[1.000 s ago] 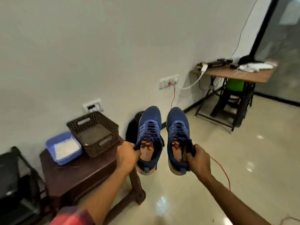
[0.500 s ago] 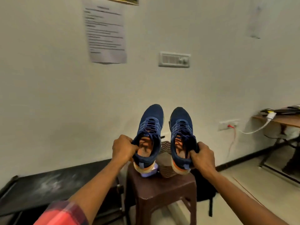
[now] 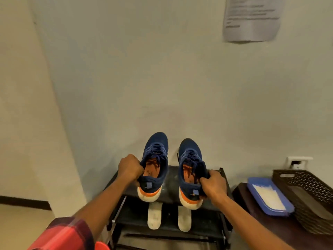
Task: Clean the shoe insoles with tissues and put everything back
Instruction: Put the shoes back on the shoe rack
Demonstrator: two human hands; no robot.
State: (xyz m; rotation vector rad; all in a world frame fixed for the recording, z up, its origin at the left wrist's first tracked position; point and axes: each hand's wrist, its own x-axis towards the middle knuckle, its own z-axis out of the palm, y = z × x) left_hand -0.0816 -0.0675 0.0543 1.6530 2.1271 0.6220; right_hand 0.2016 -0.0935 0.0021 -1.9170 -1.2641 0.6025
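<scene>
Two navy sneakers with white-and-orange soles hang side by side over a black shoe rack (image 3: 173,177). My left hand (image 3: 130,167) grips the collar of the left shoe (image 3: 155,156). My right hand (image 3: 213,183) grips the collar of the right shoe (image 3: 190,159). Orange insoles show inside both shoes. The heels stick out past the rack's top shelf; whether the soles touch it I cannot tell. On the shelf below lie two white soles (image 3: 154,217), toes toward me. A blue tray (image 3: 269,194) holding white tissues sits to the right.
A dark wooden stool (image 3: 252,213) stands right of the rack and carries the blue tray and a dark woven basket (image 3: 306,192). The wall is close behind the rack, with a socket (image 3: 298,162) and a taped paper notice (image 3: 252,18). Floor lies at lower left.
The view has swung left from the stool to the shoe rack. Both hands carried the shoes along and now hold them over the rack's top shelf.
</scene>
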